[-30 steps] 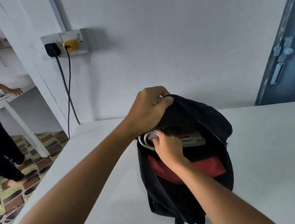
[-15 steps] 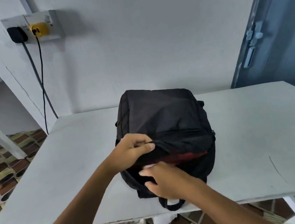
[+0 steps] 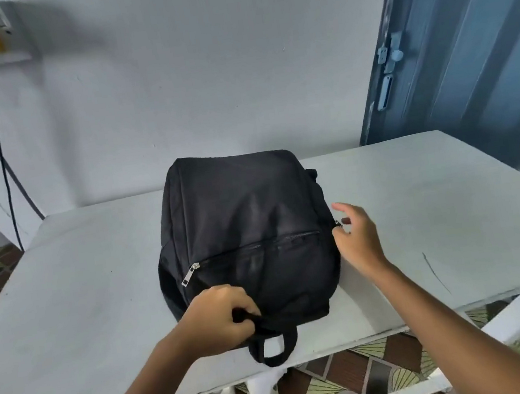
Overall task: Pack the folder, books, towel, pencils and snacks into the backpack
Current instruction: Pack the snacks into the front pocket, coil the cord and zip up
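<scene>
Flat near the surface's front edge: soft black fabric backpack, zipped. Left hand fingers curled round its webbing strap; right hand loose, fingers spread at its side.

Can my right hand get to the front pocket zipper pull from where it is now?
Probably yes: the right hand hangs open beside the backpack, and nothing covers the zipper pull at the pocket's far left end.
</scene>
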Available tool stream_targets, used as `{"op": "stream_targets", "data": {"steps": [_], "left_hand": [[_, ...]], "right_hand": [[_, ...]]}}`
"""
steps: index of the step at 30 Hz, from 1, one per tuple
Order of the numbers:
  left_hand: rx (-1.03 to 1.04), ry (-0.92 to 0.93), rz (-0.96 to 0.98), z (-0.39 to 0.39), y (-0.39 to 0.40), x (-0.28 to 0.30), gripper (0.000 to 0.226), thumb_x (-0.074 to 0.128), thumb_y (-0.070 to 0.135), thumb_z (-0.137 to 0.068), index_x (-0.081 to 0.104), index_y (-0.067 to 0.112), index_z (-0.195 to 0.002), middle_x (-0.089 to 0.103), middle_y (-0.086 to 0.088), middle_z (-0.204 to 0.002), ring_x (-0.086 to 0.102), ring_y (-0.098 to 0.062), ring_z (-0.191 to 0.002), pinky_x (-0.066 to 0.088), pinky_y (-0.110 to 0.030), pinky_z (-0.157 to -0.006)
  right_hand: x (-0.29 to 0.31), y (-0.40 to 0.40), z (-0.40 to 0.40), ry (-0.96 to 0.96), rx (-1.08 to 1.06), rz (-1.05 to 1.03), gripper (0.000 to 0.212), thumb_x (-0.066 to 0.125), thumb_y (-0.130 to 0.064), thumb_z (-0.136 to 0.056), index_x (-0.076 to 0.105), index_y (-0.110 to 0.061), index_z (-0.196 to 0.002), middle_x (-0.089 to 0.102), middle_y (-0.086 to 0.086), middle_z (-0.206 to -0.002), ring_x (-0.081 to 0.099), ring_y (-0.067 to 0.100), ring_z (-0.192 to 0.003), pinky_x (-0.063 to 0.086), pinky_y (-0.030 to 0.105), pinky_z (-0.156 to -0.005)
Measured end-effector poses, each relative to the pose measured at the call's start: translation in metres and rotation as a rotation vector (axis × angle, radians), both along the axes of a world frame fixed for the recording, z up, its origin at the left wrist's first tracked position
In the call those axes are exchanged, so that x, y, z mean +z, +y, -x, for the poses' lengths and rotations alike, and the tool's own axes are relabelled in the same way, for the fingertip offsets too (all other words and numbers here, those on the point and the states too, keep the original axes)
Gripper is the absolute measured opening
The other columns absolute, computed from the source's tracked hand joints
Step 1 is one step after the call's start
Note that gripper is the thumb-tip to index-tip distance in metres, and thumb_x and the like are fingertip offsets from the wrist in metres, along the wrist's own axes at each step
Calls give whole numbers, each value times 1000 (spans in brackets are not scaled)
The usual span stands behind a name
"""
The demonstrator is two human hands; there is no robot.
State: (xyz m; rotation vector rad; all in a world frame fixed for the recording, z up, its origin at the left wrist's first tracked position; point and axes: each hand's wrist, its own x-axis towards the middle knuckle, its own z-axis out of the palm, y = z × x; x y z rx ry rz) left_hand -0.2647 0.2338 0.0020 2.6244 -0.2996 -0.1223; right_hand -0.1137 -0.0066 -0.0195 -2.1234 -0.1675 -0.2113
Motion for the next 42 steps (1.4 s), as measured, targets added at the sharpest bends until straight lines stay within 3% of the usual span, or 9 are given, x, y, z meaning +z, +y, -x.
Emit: {"op": "stream_targets", "data": {"steps": [5,8,13,16,20,26,33,37,42], "left_hand": [[-7,-109,230,-17,-32,24,17,56,28,-74,72,25,-80,68,14,-74,63,-7,-69,53,-27,-67],[-11,-228,273,-38,-59,33,14,57,27,-78,70,22,-78,67,13,-71,63,-8,-69,52,-29,-65],[-60,-365,160,-92,-96,40,21,53,20,-81,72,18,-90,71,9,-84,62,-9,-83,53,-33,-76],[-196,-431,2,-133,-120,39,34,47,8,-82,71,11,-107,72,-1,-105,62,-22,-105,50,-41,-92],[-368,-183,-562,-174,-135,26,43,36,15,-96,52,18,-135,55,0,-136,29,-19,-141,14,-51,-118],[-381,-29,-768,-192,-134,6,41,27,21,-101,48,15,-136,47,-11,-141,24,-20,-142,16,-44,-118],[-369,-70,-718,-195,-131,-9,38,26,20,-100,57,20,-122,56,8,-131,18,-22,-145,15,-44,-118],[-368,-85,-670,-197,-130,-18,41,27,21,-100,57,24,-128,55,10,-133,14,-21,-148,11,-44,-120],[-242,-118,-43,-184,-125,-11,25,55,10,-89,70,18,-108,67,2,-114,57,-21,-116,31,-34,-115]], "right_hand": [[-6,-7,-18,-22,80,67,35,53,8,-84,70,-5,-112,71,7,-107,67,22,-93,48,22,-83],[-7,-20,-26,74,36,-110,16,63,6,-83,75,-3,-90,73,7,-81,71,21,-73,57,25,-70],[-14,-43,-20,335,11,-498,8,60,15,-83,67,12,-80,65,24,-71,65,21,-52,57,25,-58],[-21,-48,-19,93,46,-20,11,62,2,-86,72,-1,-86,69,10,-79,62,9,-63,46,8,-62],[-20,-46,-16,-112,120,426,16,49,-13,-96,64,-6,-95,60,7,-89,58,21,-76,42,25,-64],[-13,-57,10,-11,355,632,9,50,-5,-89,57,-9,-93,62,9,-87,56,24,-75,38,30,-59],[33,-48,60,222,688,506,14,52,-2,-88,65,-5,-92,53,-10,-73,46,-2,-62,33,13,-57],[38,-21,97,279,855,409,17,53,5,-82,67,3,-91,69,9,-88,59,11,-71,49,24,-67],[20,4,116,329,844,296,13,55,5,-81,66,4,-86,70,15,-84,66,22,-66,51,27,-63]]}}
